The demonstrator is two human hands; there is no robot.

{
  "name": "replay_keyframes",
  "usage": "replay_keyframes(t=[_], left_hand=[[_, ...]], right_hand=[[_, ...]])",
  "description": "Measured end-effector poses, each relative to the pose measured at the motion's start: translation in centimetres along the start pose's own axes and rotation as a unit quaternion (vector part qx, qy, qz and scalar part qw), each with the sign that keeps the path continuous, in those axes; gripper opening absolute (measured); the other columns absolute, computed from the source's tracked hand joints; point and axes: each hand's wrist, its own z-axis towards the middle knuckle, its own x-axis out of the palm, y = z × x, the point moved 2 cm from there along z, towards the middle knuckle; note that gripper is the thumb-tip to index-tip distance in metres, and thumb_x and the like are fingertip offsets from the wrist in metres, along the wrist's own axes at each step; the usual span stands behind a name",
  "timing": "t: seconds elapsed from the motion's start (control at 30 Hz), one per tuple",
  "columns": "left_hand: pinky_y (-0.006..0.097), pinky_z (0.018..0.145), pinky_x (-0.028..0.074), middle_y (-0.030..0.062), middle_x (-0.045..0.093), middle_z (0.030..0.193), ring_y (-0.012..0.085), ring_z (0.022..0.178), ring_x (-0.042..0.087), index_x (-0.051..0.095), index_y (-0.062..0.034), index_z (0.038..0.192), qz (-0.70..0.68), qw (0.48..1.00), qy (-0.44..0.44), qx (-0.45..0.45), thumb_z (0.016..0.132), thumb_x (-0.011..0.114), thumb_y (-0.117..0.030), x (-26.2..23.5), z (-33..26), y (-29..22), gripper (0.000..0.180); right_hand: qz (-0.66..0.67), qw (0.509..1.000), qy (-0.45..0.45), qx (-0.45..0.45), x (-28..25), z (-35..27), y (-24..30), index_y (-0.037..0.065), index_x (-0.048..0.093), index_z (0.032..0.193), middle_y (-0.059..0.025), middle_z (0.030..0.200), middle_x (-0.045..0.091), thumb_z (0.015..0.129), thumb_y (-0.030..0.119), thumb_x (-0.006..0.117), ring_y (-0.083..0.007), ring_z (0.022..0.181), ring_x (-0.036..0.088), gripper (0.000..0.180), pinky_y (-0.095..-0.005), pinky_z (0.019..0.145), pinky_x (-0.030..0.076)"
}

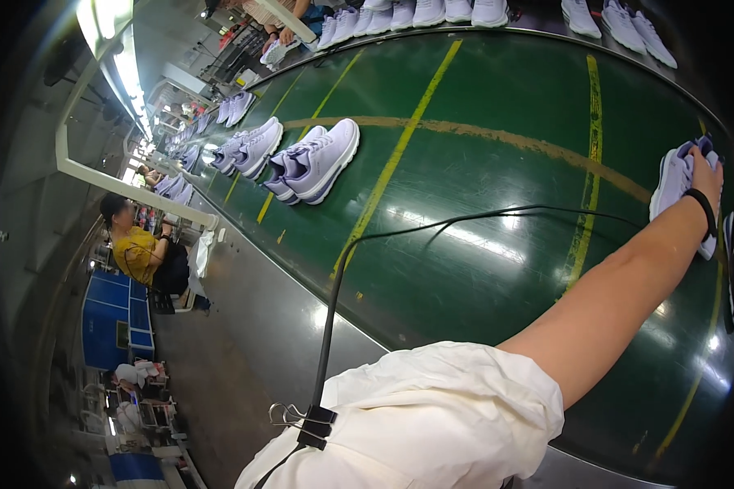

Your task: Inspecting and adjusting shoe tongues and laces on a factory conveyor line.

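My left arm stretches across to the right side of the view, with a dark band at the wrist. At its end my left hand (707, 173) is closed on a pair of pale lavender sneakers (670, 181) with white soles, over the green belt. The hand and the curve of the view partly hide these shoes, and the exact finger hold is only partly visible. My right hand is out of view. Two similar pairs of sneakers stand on the belt further left, a nearer pair (324, 159) and one behind it (253, 149).
The green conveyor belt (481, 179) has yellow cross lines and a metal edge. More sneakers (428, 11) line a shelf along its far side. A black cable (332, 310) rises from a binder clip (316, 425) on my white sleeve. A person in yellow (137, 254) sits at the left.
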Motion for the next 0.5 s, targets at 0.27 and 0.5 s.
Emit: replay_keyframes(t=[0.27,0.5], left_hand=[[0.047,0.105,0.033,0.0183,0.064,0.118,0.0354,0.115,0.058,0.029,0.0011,0.147,-0.130,0.981,0.065,-0.128,0.052,0.080,-0.056,-0.9,1.0,2.2,0.122],[0.038,0.095,0.038,0.0139,0.066,0.118,0.0296,0.112,0.061,0.067,-0.0117,0.119,-0.142,0.972,0.172,-0.069,0.051,0.070,-0.077,-1.8,0.5,3.6,0.094]], right_hand=[[-0.034,0.998,-0.038,-0.046,-2.0,1.1,-0.1,-0.001,0.068,0.098,-0.0177,0.072,0.064,0.087,0.011,0.063,-0.0332,0.060,0.060,0.017,-0.0395,0.056,0.049],[-0.038,0.999,-0.029,-0.011,-1.4,1.2,0.3,0.000,0.068,0.098,-0.0172,0.072,0.064,0.085,0.012,0.064,-0.0332,0.061,0.060,0.017,-0.0391,0.057,0.050]])
